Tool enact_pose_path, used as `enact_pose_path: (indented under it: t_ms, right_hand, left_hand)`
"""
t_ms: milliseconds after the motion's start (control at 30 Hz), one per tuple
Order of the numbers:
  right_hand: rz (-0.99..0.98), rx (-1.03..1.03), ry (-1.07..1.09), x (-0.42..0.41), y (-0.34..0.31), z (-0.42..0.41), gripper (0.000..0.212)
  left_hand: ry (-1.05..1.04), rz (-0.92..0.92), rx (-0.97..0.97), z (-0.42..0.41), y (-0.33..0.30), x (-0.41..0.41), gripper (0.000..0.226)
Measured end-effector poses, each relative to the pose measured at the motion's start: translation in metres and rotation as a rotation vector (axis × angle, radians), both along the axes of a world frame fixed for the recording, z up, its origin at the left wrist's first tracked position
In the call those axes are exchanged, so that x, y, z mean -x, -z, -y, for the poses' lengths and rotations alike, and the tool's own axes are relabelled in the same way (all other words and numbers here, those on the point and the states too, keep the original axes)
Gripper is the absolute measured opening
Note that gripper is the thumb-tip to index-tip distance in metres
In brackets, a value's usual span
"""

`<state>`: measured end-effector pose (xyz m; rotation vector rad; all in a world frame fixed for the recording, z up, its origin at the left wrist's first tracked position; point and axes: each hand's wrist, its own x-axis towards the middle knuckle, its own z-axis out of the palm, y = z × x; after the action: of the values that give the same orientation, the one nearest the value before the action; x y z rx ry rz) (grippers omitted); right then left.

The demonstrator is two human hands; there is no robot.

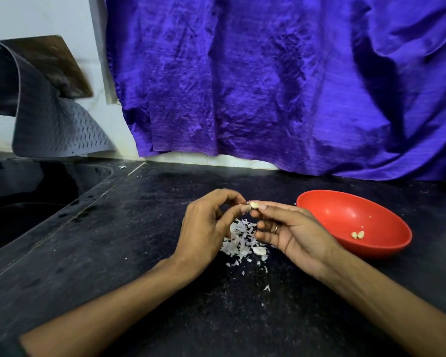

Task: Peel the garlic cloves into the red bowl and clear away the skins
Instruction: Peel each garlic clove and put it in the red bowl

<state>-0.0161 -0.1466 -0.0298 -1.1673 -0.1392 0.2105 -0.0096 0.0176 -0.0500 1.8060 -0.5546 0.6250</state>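
The right hand (pixel 291 230) pinches a small garlic clove (pixel 254 204) at its fingertips above the dark tabletop (pixel 139 240), while the left hand (pixel 206 225), fingers curled, picks at the clove's end. Two peeled cloves (pixel 358 235) lie in the red bowl (pixel 386 243) toward the right edge. Papery skins (pixel 238 240), light and easily scattered, heap beneath the hands. The clove looks small and slippery, best held by its sides. Whether skin remains on it is hard to make out.
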Motion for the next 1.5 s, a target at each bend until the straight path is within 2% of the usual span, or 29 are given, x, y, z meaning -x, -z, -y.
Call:
enact_pose_path:
  t_ms: [333, 467, 633, 800, 867, 1000, 1100, 1267, 1500]
  right_hand:
    - [0.07, 0.107, -0.005, 0.002, 0.004, -0.001, 0.021]
    - [0.071, 0.098, 0.016, 0.004, 0.004, -0.003, 0.022]
    - [0.063, 0.075, 0.033, 0.006, 0.007, -0.005, 0.02]
    - [0.072, 0.046, 0.044, 0.008, 0.009, -0.007, 0.017]
    - [0.088, 0.049, 0.034, 0.007, 0.008, -0.006, 0.019]
    - [0.135, 0.051, 0.014, 0.005, 0.003, -0.003, 0.029]
    - [0.181, 0.056, 0.019, 0.005, 0.003, -0.002, 0.028]
    - [0.306, 0.162, 0.124, 0.005, 0.007, -0.004, 0.022]
    - [0.513, 0.435, 0.24, 0.001, 0.009, -0.001, 0.008]
  left_hand:
    - [0.008, 0.107, -0.037, -0.003, 0.001, -0.002, 0.007]
    - [-0.028, 0.154, -0.157, -0.005, 0.005, -0.005, 0.012]
    - [-0.084, 0.208, -0.257, -0.005, 0.006, -0.004, 0.003]
    - [-0.145, 0.199, -0.334, -0.004, 0.006, -0.003, 0.004]
    - [-0.096, 0.146, -0.279, -0.002, 0.004, -0.001, 0.008]
    - [0.192, -0.292, 0.123, 0.004, -0.006, 0.004, 0.01]
    - [0.311, -0.474, 0.298, 0.006, -0.008, 0.004, 0.006]
    - [0.401, -0.605, 0.338, 0.006, -0.007, 0.004, 0.013]
    - [0.339, -0.582, 0.326, 0.007, -0.007, 0.004, 0.009]
